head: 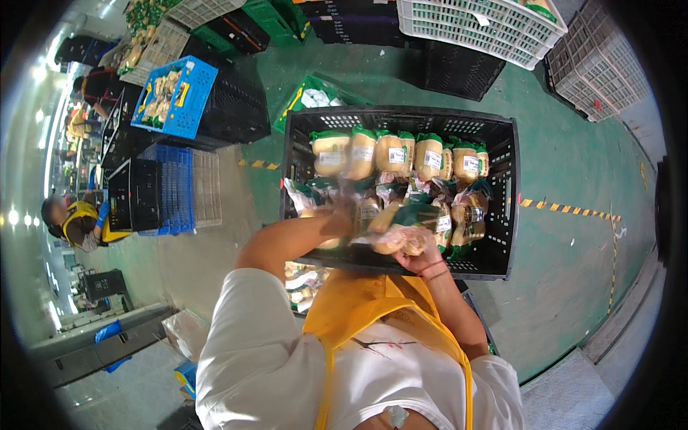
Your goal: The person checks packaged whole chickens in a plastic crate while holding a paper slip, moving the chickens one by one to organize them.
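Observation:
A black plastic crate (400, 112) stands before me, holding bagged pale-yellow vegetables. The back row of bags (371, 156) stands upright with green tops and white labels. More bags (468, 220) fill the front row, some tilted or slumped. My right hand (416, 257) grips a clear-and-green bag (400, 239) of the vegetables over the crate's front right half. My left hand (346, 217) reaches into the crate over the front row, left of that bag. Motion blur hides its fingers and whether it holds anything.
Stacked black crates, with a blue crate (174, 97) of bagged vegetables on top, stand at the left. A co-worker (80, 223) with blue gloves is beside another black crate (134, 196). White crates (478, 27) stand ahead. A green crate (295, 105) sits on the floor behind mine.

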The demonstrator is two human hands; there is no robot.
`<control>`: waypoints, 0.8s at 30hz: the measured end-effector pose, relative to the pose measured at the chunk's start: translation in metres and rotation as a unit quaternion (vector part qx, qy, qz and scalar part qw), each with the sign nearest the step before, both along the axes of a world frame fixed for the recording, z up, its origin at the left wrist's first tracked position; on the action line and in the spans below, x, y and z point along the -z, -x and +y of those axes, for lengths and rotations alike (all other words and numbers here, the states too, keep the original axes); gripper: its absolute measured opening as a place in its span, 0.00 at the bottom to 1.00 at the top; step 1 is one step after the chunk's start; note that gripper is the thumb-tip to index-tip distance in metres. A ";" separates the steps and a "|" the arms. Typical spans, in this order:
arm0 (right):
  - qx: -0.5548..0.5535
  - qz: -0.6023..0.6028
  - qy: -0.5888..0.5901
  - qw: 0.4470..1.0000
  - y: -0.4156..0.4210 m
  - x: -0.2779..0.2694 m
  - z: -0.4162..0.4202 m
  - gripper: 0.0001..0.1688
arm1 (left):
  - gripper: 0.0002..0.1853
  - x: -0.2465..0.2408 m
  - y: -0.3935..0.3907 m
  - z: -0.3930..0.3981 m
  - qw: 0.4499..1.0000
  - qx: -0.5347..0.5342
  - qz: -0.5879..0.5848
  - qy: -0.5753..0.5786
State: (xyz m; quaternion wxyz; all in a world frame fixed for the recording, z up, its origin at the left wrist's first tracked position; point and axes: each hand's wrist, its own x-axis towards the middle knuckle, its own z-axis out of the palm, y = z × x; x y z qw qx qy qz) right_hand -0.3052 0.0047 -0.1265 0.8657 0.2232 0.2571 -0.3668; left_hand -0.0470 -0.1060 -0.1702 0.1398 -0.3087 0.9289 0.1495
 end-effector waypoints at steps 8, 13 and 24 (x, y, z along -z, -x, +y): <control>-0.049 -0.043 -0.142 0.988 -0.052 0.035 -0.016 0.29 | 0.26 -0.006 -0.039 0.015 0.933 -0.110 0.335 0.074; -0.070 -0.099 -0.146 0.982 -0.064 0.042 -0.026 0.32 | 0.28 -0.043 -0.037 0.036 0.952 -0.205 0.218 0.068; -0.568 0.454 0.342 0.596 -0.014 0.026 -0.073 0.49 | 0.35 -0.054 -0.027 0.040 0.949 -0.307 0.015 -0.065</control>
